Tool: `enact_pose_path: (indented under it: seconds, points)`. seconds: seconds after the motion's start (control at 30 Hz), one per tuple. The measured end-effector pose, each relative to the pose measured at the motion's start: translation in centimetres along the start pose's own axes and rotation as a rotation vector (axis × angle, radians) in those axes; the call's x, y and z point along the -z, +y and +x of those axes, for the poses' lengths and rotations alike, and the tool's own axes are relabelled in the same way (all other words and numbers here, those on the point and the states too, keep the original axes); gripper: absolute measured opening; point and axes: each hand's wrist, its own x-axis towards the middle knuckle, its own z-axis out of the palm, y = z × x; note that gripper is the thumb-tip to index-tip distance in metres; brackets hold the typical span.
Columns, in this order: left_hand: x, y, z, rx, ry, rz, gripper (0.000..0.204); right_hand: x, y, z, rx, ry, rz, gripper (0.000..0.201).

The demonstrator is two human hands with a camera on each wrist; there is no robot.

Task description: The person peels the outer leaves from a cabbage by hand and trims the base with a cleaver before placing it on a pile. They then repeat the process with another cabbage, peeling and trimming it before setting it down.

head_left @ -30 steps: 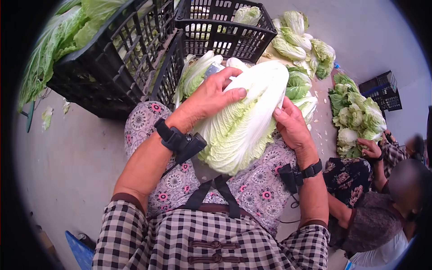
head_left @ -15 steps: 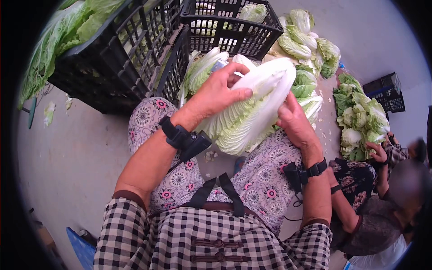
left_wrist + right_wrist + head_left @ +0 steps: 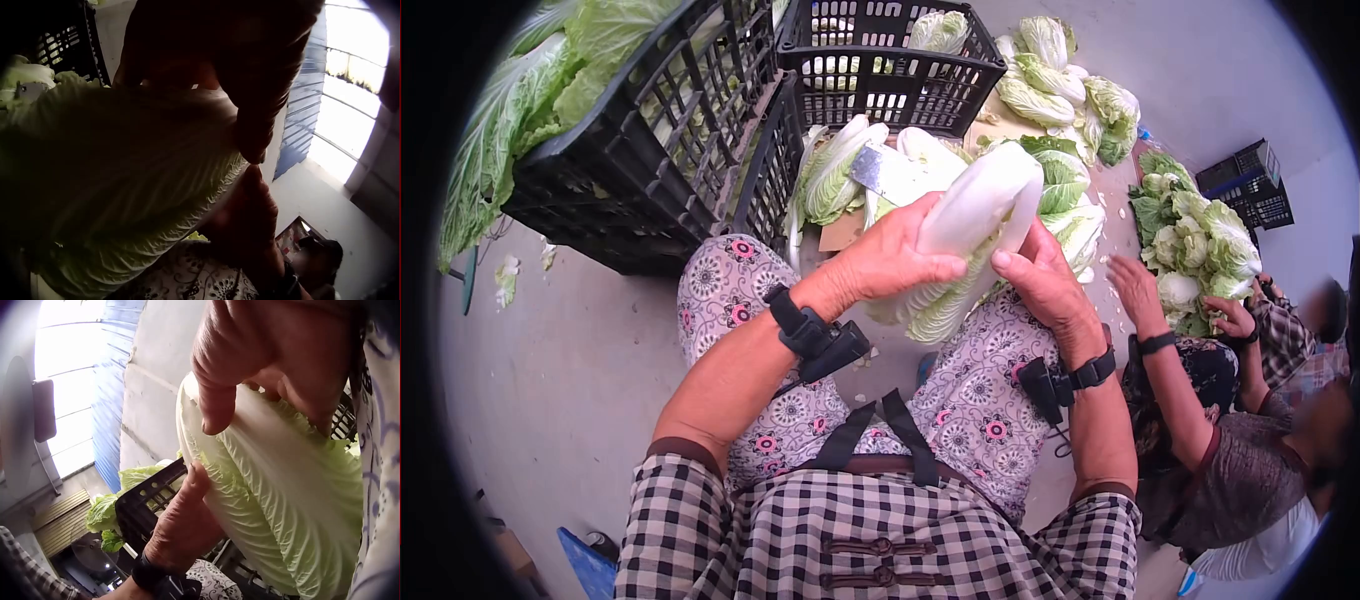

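Note:
I hold a napa cabbage [image 3: 972, 215] over my lap with both hands, its white stem end pointing away and its leafy end [image 3: 940, 312] down towards my knees. My left hand [image 3: 895, 262] grips its left side, with the thumb across the white ribs. On the other side my right hand [image 3: 1040, 278] grips it, thumb on top. In the left wrist view the cabbage [image 3: 125, 187] fills the frame under dark fingers [image 3: 253, 81]. The right wrist view shows my thumb [image 3: 219, 400] pressed on the ribbed leaves [image 3: 281, 506], with the left hand [image 3: 187, 519] opposite.
A cleaver [image 3: 887, 172] lies on cabbages and cardboard just beyond my hands. Black crates [image 3: 650, 140] [image 3: 890, 60] stand ahead and to the left. Cabbage piles [image 3: 1065, 85] [image 3: 1200, 250] lie on the floor to the right. Another person sits at the right, one hand [image 3: 1135, 285] raised.
The cabbage has turned in my hands and moved away from my lap, so a narrower side faces up. The cleaver has come into sight. The neighbour's arm has lifted.

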Motion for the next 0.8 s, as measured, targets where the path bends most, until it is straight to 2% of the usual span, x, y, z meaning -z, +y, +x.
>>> enact_pose_path:
  seconds: [0.03, 0.13, 0.23, 0.33, 0.43, 0.53, 0.63, 0.73, 0.8]
  points:
    - [0.1, -0.4, 0.2, -0.015, 0.008, -0.073, 0.070, 0.0, 0.1, 0.1, 0.003, 0.002, 0.005, 0.080]
    - [0.1, -0.8, 0.3, -0.024, 0.029, -0.016, 0.074, 0.3, 0.7, 0.7, 0.038, 0.055, -0.098, 0.080]
    - [0.0, -0.4, 0.4, -0.012, 0.046, -0.057, 0.071, 0.3, 0.8, 0.8, -0.001, 0.111, -0.113, 0.079]
    - [0.6, 0.2, 0.3, -0.018, 0.049, -0.042, 0.059, 0.1, 0.1, 0.6, -0.029, 0.056, -0.109, 0.075]
    - [1.1, 0.4, 0.3, 0.027, 0.014, -0.019, 0.070, 0.3, 0.3, 0.5, -0.005, 0.038, -0.127, 0.071]
    - [1.9, 0.6, 0.4, 0.073, -0.027, -0.055, 0.072, 0.3, 0.0, 0.5, -0.074, 0.011, -0.155, 0.069]
    - [2.3, 1.4, 0.0, 0.113, -0.062, -0.039, 0.076, 0.2, 0.2, 0.5, -0.048, -0.012, -0.169, 0.068]
    - [2.3, 1.6, 0.0, 0.098, -0.053, -0.017, 0.082, 0.0, 0.3, 0.5, -0.026, -0.048, -0.124, 0.065]
    - [1.4, 0.9, 0.2, 0.020, 0.024, 0.040, 0.081, 0.1, 0.9, 0.8, 0.018, -0.063, -0.153, 0.063]
